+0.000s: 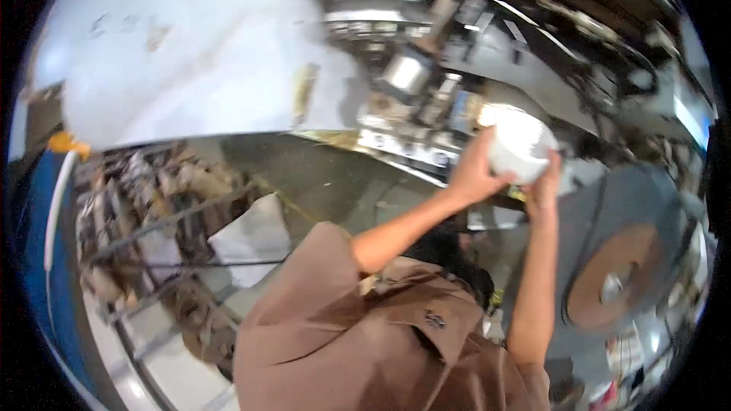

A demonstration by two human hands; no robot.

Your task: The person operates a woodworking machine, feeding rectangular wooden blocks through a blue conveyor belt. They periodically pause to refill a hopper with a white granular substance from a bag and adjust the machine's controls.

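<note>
Between my two hands is a white, rounded, shiny thing (520, 143), bowl-like in shape; blur hides its exact kind. My left hand (478, 171) grips its left side, with the thumb across the lower edge. Against its right side, the fingers of my right hand (544, 179) are closed. Both arms reach forward from brown sleeves, and the thing is held up over the front of a cluttered bench (403, 125). Just beyond it on the bench are blurred metal parts, among them a shiny cylinder (406, 74).
A large pale sheet-like surface (190, 46) fills the far left. To my right stands a dark round wheel (617, 274) with a brown disc face. A metal rack (167, 228) with many jumbled pieces is at the left, beside a blue panel (49, 243).
</note>
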